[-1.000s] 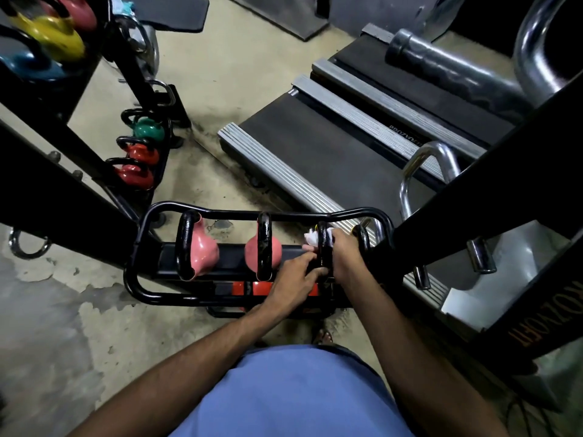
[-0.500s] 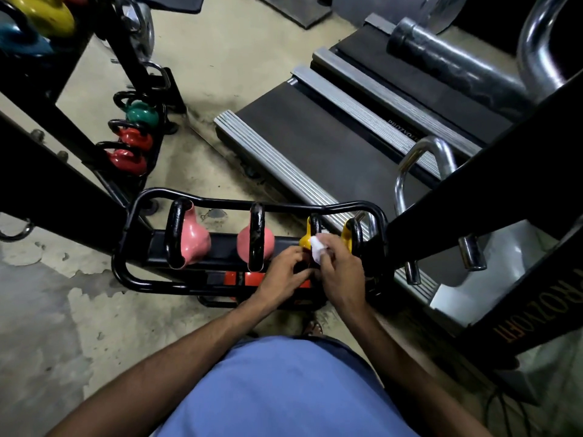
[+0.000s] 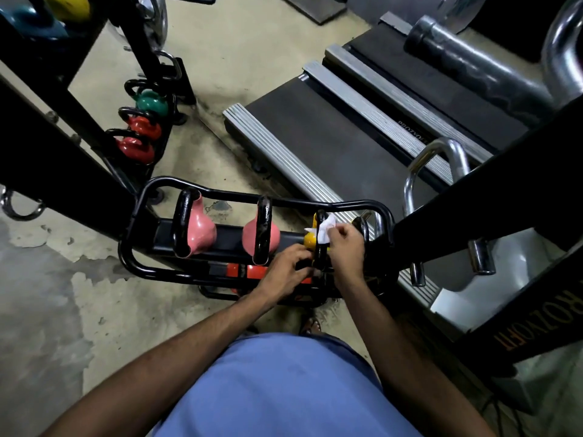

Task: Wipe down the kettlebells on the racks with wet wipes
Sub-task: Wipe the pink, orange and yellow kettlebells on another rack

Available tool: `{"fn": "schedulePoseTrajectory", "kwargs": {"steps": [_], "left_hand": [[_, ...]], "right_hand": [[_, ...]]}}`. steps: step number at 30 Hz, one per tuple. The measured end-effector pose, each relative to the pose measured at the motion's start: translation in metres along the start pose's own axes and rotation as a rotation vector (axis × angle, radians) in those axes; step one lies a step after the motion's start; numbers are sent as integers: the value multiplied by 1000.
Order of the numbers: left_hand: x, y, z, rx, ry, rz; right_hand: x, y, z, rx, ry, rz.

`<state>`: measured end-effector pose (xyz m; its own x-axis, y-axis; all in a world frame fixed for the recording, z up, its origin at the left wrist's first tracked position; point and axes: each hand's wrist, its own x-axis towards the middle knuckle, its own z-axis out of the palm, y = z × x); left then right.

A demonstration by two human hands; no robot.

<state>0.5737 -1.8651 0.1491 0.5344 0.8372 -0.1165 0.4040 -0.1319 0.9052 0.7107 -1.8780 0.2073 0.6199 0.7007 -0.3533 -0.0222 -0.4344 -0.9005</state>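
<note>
right hand [image 3: 347, 244]: right of centre, clenched on a white wet wipe [image 3: 326, 229], pressing it to the upper part of a black handle.
wet wipe: crumpled, pinched between thumb and fingers, touching the handle of the yellow kettlebell [image 3: 309, 239]; one loose corner sticking out left of the handle.
left hand [image 3: 285, 271]: just below and left of the right hand, fingers curled round the near foot of the same handle, beside the front rail.
yellow kettlebell: third from the left on the low rack [image 3: 138, 222], upright, mostly hidden behind handle and hands.
pink kettlebells [image 3: 200, 231]: two, left of the yellow one on the same rack, black handles upright, untouched, apart from each other.
fourth handle [image 3: 362, 227]: black, just beyond the right hand at the rack's right end; bell colour impossible to tell.
rack: black tube frame mid-frame, standing on the floor [image 3: 94, 310].
second rack [image 3: 186, 83]: upper left, carrying a green kettlebell [image 3: 153, 102] and two red kettlebells [image 3: 135, 148].
treadmill [image 3: 315, 137]: upper centre and right, dark belt, ribbed metal side rails, close behind the low rack.
floor: pale concrete, patchy at lower left.
blue shirt [image 3: 284, 389]: bottom centre, bare forearms reaching up from either side of it.
</note>
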Motion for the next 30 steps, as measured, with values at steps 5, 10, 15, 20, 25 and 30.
{"fn": "schedulePoseTrajectory", "kwargs": {"steps": [5, 10, 15, 20, 25, 30], "left_hand": [[-1, 4, -5, 2, -46, -21], [-5, 4, -5, -26, -83, -93], [-11, 5, -1, 99, -33, 19], [-2, -6, 0, 107, -81, -34], [-3, -1, -2, 96, -71, -19], [-1, -3, -5, 33, -80, -19]], "right_hand": [[-1, 6, -8, -937, 15, -862], [21, -13, -5, -1382, -260, -1255], [24, -25, -21, -1426, -444, -1414], [-1, -2, -33, -1004, -176, -997], [-30, 15, -14, -449, 71, -488], [-15, 10, -12, -284, -43, -64]]}}
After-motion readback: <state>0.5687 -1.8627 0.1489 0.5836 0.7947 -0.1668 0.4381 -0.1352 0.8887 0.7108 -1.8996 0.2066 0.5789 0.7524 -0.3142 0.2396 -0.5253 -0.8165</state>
